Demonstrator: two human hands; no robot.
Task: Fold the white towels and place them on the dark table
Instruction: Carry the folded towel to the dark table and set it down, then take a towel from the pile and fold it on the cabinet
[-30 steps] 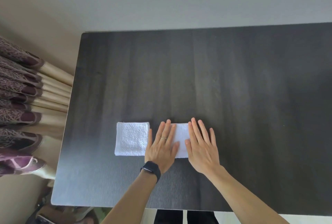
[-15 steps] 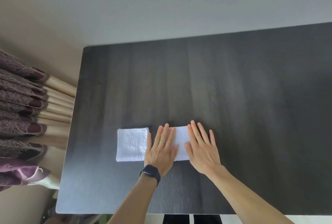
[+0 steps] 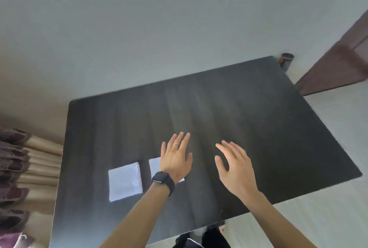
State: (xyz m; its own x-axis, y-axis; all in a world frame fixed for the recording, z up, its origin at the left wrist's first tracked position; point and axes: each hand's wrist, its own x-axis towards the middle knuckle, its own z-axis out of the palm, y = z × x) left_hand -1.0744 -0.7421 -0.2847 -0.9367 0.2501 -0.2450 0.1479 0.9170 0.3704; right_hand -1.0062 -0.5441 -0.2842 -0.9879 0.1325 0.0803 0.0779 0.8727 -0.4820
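White terry is the thing I read worst from here. The second towel shows only as a strip beside my left hand and a sliver by the wrist. The hand and the black watch cover the rest, so I cannot judge its fold or tell whether the palm touches it. The whole view is smeared by motion. The dark table loses its near left corner to the bottom of the view, and my forearms cross its near edge. Just past the table's far right corner stands a dark cylinder, too blurred to name, with a brown door beyond it.

The table's far edge runs along a pale wall, and its left edge borders a purple and beige curtain. Its right edge gives onto pale floor. The widest stretch of open top lies from my hands out to the far and right edges.

The first towel lies flat on the table's near left part, folded to a neat near-square with its edges lined up. It sits well in from the left edge, with a narrow band of table between it and the second towel.

Both hands are over the table's near middle, fingers straight and spread, holding nothing. The right hand is apart from both towels, nearer the table's centre.
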